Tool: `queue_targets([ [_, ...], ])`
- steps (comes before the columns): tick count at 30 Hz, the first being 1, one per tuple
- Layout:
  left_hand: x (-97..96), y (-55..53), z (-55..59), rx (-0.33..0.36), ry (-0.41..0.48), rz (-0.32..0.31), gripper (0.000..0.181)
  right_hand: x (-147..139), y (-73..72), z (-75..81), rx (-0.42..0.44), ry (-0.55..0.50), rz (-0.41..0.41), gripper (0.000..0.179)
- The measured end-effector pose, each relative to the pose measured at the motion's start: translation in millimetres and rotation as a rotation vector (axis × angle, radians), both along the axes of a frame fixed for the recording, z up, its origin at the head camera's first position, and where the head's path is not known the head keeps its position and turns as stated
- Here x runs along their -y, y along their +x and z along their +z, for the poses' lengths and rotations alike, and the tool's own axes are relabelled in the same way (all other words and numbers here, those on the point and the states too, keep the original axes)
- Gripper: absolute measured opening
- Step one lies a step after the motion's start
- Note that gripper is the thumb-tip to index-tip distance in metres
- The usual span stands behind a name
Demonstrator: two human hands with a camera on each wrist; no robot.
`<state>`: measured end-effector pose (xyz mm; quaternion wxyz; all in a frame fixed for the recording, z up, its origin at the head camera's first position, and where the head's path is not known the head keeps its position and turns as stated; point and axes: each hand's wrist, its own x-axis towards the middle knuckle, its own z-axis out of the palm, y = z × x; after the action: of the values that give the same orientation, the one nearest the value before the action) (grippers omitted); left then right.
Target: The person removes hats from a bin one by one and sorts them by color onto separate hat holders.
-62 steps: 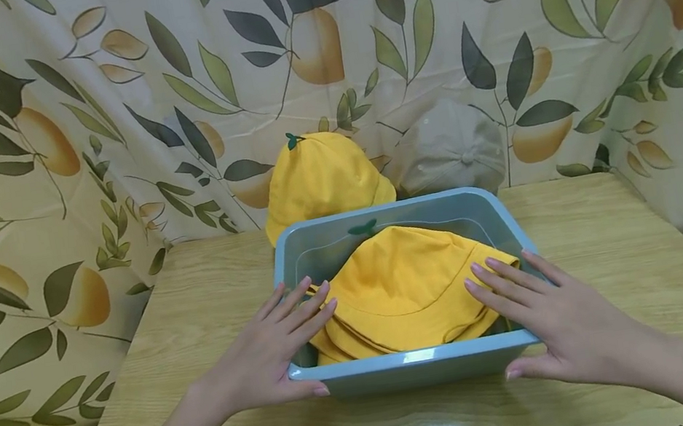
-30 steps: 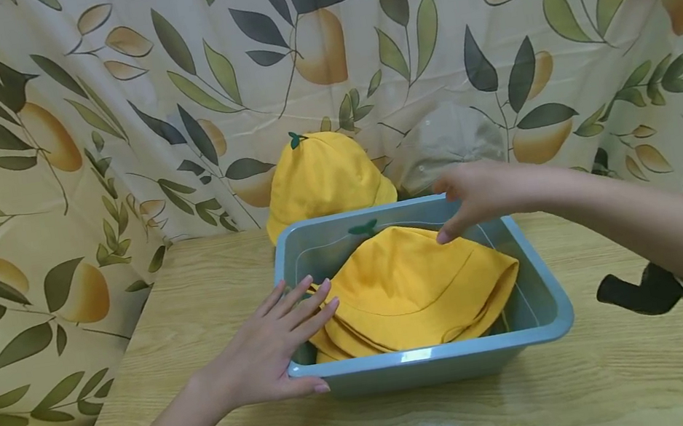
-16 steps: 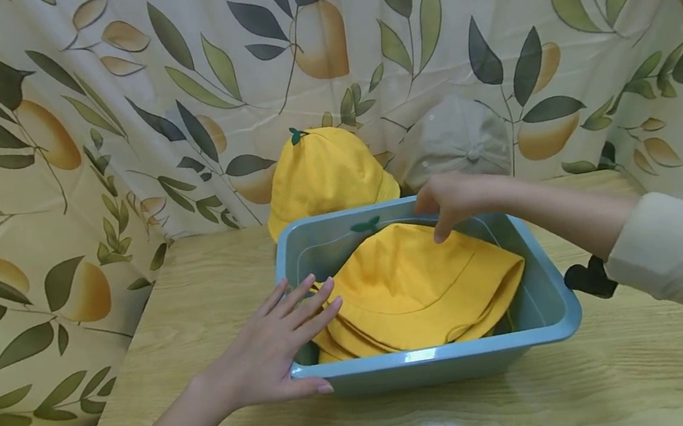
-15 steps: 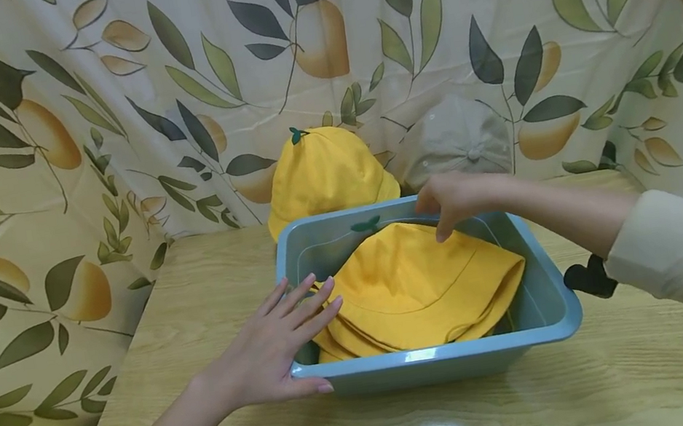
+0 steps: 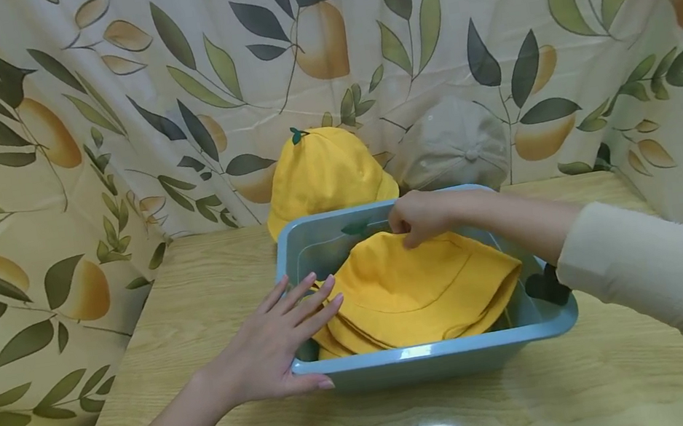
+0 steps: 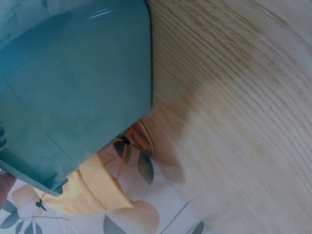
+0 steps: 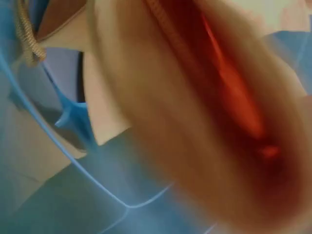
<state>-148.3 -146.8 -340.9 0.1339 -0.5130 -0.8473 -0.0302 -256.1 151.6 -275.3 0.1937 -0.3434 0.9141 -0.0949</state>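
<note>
a: in the head view, why does the left hand lie like that?

b: its fingers are spread and straight across the left end of the blue tub, thumb at the front, gripping nothing. my guess is that it's there to steady the tub on the surface.

a: and the right hand?

b: fingers curled, pinching the crown of the yellow hat on top inside the tub. the crown sits highest, so it's probably the easiest part to catch. layered brims underneath suggest hats nested together, perhaps to save room.

a: what's behind?

b: a second hat, also yellow, and a pale cap, side by side past the far rim, likely out of the way.

a: left wrist view?

b: mostly the tub's outer wall, with the second hat's brim poking past. i can't judge the hand there.

a: right wrist?

b: too blurred to tell hand from cloth. some twisted cord shows; its purpose i can't tell.
</note>
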Motion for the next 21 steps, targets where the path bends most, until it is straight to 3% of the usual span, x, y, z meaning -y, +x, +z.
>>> queue_targets([
  [8, 0.8, -0.5, -1.4, 0.0, -0.001, 0.011, 0.085, -3, 11.0, 14.6, -0.109, -0.156, 0.044, 0.01],
  [16, 1.0, -3.5, -3.6, -0.046, -0.002, -0.015, 0.088, -19, 28.0, 50.8, -0.234, -0.244, -0.03, 0.01],
  [21, 2.0, -6.9, 0.2, -0.034, -0.017, -0.041, 0.098, -29, 34.8, 70.4, -0.229, -0.31, -0.106, 0.007],
])
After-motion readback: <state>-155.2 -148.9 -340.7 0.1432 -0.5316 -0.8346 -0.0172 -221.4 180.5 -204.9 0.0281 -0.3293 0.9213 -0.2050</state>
